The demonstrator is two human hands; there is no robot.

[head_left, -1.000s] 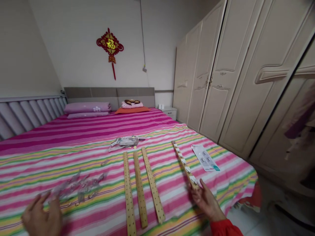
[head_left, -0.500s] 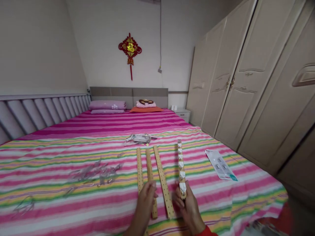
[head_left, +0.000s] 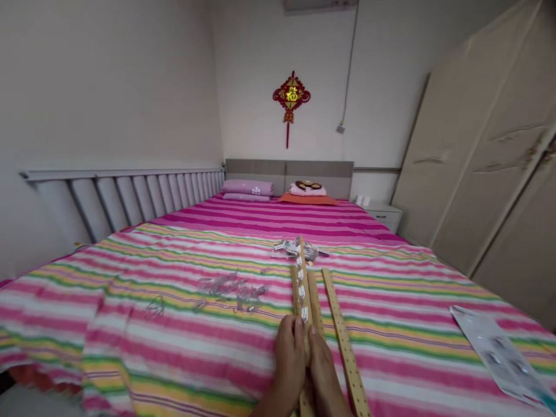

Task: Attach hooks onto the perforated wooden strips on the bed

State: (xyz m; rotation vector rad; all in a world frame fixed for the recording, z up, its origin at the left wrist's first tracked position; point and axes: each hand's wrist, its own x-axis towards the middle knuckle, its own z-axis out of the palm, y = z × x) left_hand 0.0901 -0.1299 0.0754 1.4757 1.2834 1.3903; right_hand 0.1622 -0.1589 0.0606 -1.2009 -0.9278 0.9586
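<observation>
"Both hands are on the same strip now, aren't they?"

"Yes. The left hand and right hand press in from either side, pinching the near end of the wooden strip with white pieces (most of the fingers are tucked out of sight)."

"What's different from half a second ago?"

"Back then the right hand held that strip alone, off to the right, and the left was over the plain strips. Now it's been swung across and the left has joined in — I'd say the work has gone from one-handed carrying to a steadier two-handed hold."

"And where does it lie?"

"Straight ahead of the hands, pointing away, above the left plain strip and middle plain strip — touching them or just over, I can't tell. The right plain strip lies just beside the right hand, on the striped bedspread."

"Anything else?"

"Small clear packets, ahead and left of the hands; a plastic package, well off to the right."
</observation>
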